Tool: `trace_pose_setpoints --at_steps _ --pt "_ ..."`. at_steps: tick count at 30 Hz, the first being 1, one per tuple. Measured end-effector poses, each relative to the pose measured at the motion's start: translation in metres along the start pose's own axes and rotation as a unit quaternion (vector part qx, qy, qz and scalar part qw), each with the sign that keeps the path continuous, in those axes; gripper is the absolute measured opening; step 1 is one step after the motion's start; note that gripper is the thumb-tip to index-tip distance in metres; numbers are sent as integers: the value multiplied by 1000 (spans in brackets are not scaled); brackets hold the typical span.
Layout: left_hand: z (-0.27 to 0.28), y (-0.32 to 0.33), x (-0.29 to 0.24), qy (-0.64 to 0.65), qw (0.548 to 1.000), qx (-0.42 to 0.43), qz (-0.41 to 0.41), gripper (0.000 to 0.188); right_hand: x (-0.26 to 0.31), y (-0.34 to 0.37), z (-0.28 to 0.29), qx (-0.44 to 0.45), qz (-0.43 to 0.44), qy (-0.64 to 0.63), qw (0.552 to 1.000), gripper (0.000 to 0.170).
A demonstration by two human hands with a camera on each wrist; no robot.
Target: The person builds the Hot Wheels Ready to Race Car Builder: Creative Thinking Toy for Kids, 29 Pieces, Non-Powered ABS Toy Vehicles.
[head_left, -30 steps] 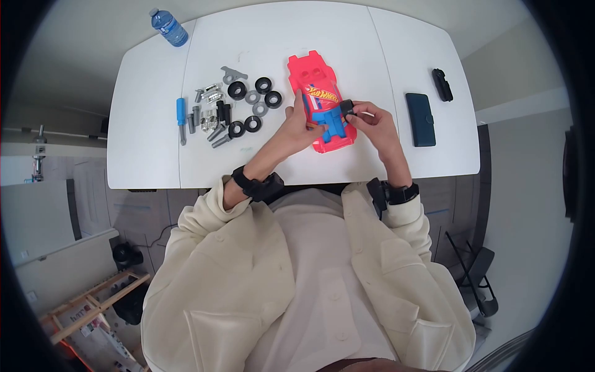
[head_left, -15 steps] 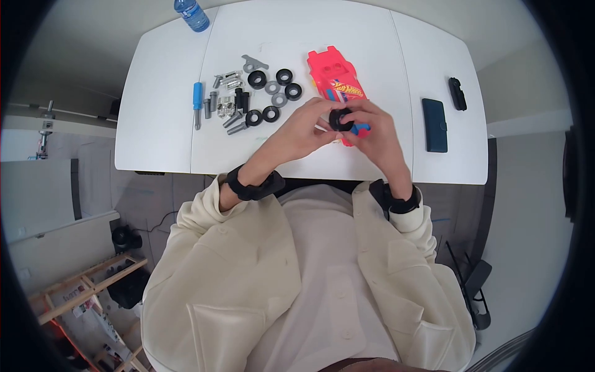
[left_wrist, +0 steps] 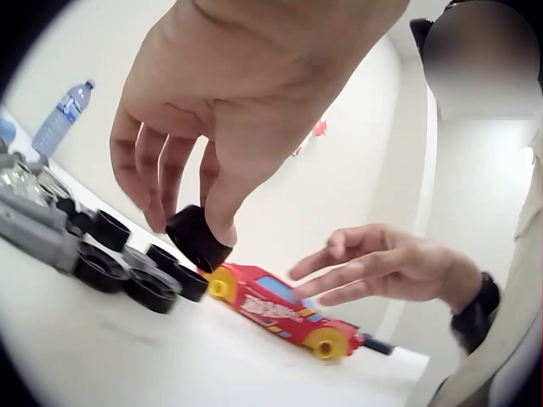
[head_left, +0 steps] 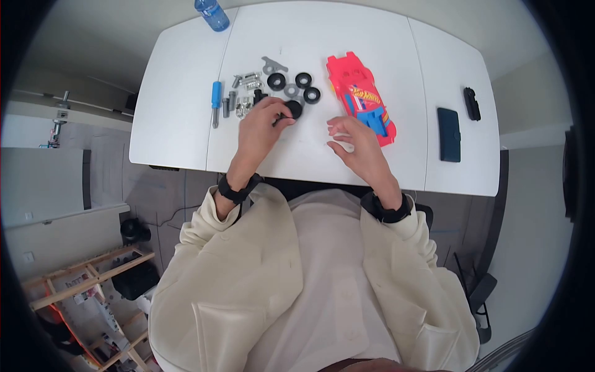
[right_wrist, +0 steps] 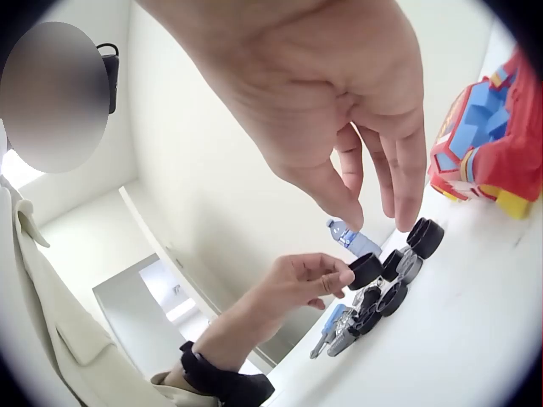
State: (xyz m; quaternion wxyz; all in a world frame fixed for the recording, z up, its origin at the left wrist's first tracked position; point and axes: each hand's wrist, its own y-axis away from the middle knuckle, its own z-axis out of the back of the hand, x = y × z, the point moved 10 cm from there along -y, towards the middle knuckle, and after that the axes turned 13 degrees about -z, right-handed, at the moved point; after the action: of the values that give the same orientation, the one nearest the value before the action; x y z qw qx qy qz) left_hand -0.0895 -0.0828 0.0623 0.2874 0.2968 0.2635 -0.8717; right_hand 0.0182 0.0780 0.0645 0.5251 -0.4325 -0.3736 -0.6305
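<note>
My left hand (head_left: 257, 127) pinches a black toy tire (left_wrist: 197, 239) between thumb and fingertips, above the group of loose parts. Other black tires (head_left: 276, 81) and grey rings (head_left: 291, 91) lie on the table close by the held one. To the right, my right hand (head_left: 361, 147) holds nothing, its fingers loosely bent and spread from the thumb. Next to it lies a red toy car (head_left: 352, 73) with a blue section at its near end. In the left wrist view the car shows yellow wheel hubs (left_wrist: 326, 346) without tires.
Left of the tires lie grey bolts (head_left: 229, 102), clear parts (head_left: 250, 79) and a blue-handled screwdriver (head_left: 215, 94). A water bottle (head_left: 213, 15) stands at the far left edge. On the right are a dark phone case (head_left: 449, 134) and a black object (head_left: 471, 103).
The tire was at the car's side in my right hand, then between both hands over the car. Now my left hand has carried it left to the parts, and the right hand has let go.
</note>
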Motion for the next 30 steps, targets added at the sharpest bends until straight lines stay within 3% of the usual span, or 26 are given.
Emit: trace_pose_setpoints --at_steps 2,3,8,18,22,23,25,26,28,29,30 --pt "29 -2 16 -176 981 -86 -6 14 -4 0 10 -9 -42 5 999 27" --pt "31 -4 23 -202 975 -94 -22 13 -9 0 14 -12 -58 18 998 27" --pt "29 -9 35 -240 966 -95 2 17 -10 -3 32 -12 -37 15 999 23" --pt "23 -9 48 -212 973 -92 20 15 -21 3 47 2 -99 -2 995 22" --pt "50 -25 70 -173 978 -104 43 13 -26 5 60 -12 -100 -14 995 27" --pt "60 -33 71 -222 969 -109 29 12 -24 4 63 -11 -105 -16 994 27" --pt "72 -44 81 -270 957 -108 17 10 -22 3 78 -65 -138 146 978 45" --pt "68 -52 87 -307 949 -68 -5 10 -31 3 74 -64 -142 143 977 45" --pt "61 -63 95 -343 938 -21 -33 11 -31 6 81 -201 -74 328 920 80" --pt "58 -66 98 -356 934 -9 -32 13 -31 4 77 -203 -82 326 920 80" --pt "54 -70 101 -368 929 2 -31 14 -37 0 69 -188 -130 332 915 94"
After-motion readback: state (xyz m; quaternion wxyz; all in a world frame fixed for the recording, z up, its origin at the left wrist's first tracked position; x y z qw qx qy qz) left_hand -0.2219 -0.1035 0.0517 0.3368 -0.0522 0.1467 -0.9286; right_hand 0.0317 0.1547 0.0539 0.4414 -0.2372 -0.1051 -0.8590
